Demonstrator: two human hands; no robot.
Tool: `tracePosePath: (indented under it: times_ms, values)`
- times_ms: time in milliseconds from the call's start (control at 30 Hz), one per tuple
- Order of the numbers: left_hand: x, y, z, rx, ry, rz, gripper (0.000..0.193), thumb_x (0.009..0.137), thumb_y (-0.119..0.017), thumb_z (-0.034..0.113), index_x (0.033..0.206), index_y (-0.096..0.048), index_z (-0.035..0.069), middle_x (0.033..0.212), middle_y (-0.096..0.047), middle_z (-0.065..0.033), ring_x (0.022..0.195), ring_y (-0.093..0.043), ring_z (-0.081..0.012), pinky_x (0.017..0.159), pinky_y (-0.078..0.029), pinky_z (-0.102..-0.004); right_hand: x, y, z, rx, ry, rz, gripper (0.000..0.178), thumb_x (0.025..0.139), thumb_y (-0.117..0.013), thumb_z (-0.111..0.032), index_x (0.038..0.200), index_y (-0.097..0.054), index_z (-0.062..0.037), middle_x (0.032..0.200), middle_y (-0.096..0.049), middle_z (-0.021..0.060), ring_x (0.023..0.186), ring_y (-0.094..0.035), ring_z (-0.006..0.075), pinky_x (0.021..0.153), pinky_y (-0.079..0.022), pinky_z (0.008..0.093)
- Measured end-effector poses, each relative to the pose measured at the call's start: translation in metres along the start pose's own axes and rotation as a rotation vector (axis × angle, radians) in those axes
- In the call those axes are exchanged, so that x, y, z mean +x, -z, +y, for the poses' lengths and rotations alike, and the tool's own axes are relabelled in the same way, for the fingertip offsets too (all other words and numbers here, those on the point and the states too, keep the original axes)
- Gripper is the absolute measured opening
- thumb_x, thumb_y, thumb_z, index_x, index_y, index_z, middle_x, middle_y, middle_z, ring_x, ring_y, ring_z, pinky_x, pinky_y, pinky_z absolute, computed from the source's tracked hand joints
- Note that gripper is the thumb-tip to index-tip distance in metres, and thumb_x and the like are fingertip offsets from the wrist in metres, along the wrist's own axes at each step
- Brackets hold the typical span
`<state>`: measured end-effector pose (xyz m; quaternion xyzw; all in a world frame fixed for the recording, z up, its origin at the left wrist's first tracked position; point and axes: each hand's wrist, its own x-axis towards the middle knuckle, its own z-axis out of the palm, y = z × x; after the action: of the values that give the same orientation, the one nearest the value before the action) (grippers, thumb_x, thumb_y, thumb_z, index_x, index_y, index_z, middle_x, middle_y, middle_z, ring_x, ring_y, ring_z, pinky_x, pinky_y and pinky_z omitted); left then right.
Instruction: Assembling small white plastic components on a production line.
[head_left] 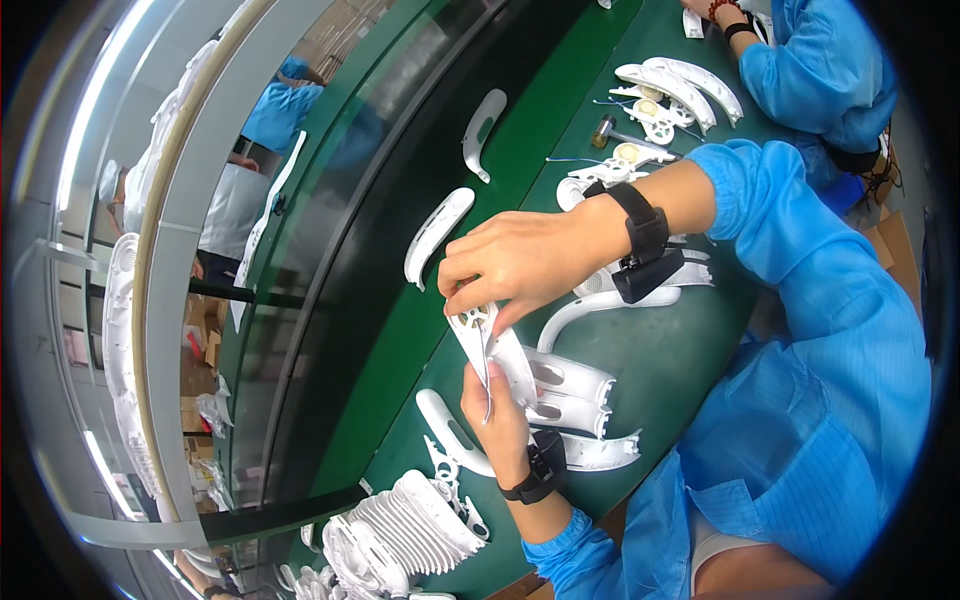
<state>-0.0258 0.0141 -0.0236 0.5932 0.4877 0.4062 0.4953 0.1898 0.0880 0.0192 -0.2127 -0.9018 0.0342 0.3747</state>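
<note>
Blue smock sits right of the white part; right hand pinches its upper end, left hand grips its lower, so best support both evenly.

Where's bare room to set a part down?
Best: green table between the curved white handle, the row of shells and the table's near edge. Also the green band between the left hand and the black strip. Crowded: around the stacked shells and hammer.

Blue-sleeved co-worker near cardboard box
</note>
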Motion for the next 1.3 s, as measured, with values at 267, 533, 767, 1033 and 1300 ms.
tracePosePath:
  times_ms: [267, 533, 767, 1033, 1300]
  values:
    - [-0.003, -0.001, 0.006, -0.078, 0.039, 0.028, 0.036, 0.103, -0.043, 0.027, 0.112, -0.057, -0.005, 0.072, -0.060, -0.0072, 0.051, -0.056, -0.0119, 0.045, -0.047, -0.0248, -0.006, 0.003, 0.001, 0.174, -0.273, -0.021, 0.055, 0.078, -0.078, -0.035, 0.117, -0.061, -0.0004, 0.104, -0.062, 0.0097, 0.085, -0.063, 0.0257, 0.070, -0.051, 0.0354]
    - [-0.008, 0.001, 0.007, -0.052, 0.087, -0.056, 0.038, 0.103, -0.044, 0.029, 0.110, -0.057, -0.006, 0.071, -0.060, -0.0078, 0.051, -0.057, -0.0126, 0.044, -0.049, -0.0253, -0.015, -0.007, 0.002, 0.912, -0.752, -0.329, 0.038, 0.093, -0.066, -0.029, 0.110, -0.057, 0.0044, 0.085, -0.067, 0.0077, 0.069, -0.059, 0.0108, 0.056, -0.046, 0.0265]
    - [-0.008, 0.001, 0.011, -0.016, 0.093, -0.079, 0.039, 0.103, -0.044, 0.030, 0.107, -0.057, -0.007, 0.070, -0.060, -0.0086, 0.050, -0.057, -0.0130, 0.043, -0.048, -0.0256, -0.029, -0.026, 0.002, 1.120, -0.778, -0.172, 0.035, 0.093, -0.066, -0.024, 0.113, -0.056, 0.0039, 0.095, -0.068, 0.0080, 0.086, -0.064, 0.0106, 0.073, -0.052, 0.0256]
    - [-0.013, 0.009, 0.015, -0.074, 0.101, -0.081, 0.037, 0.103, -0.045, 0.028, 0.107, -0.057, -0.007, 0.071, -0.061, -0.0089, 0.050, -0.058, -0.0131, 0.044, -0.049, -0.0259, -0.013, -0.021, -0.015, 1.053, -0.632, -0.130, 0.038, 0.092, -0.067, -0.027, 0.111, -0.057, 0.0042, 0.094, -0.067, 0.0086, 0.086, -0.062, 0.0118, 0.074, -0.049, 0.0269]
    - [-0.012, 0.003, 0.016, 0.066, 0.022, -0.139, 0.032, 0.102, -0.044, 0.020, 0.108, -0.058, -0.007, 0.071, -0.062, -0.0086, 0.051, -0.059, -0.0136, 0.045, -0.048, -0.0255, -0.019, -0.030, -0.011, 0.904, -0.672, -0.038, 0.042, 0.094, -0.061, -0.040, 0.096, -0.064, 0.0015, 0.082, -0.066, 0.0066, 0.073, -0.060, 0.0132, 0.063, -0.046, 0.0285]
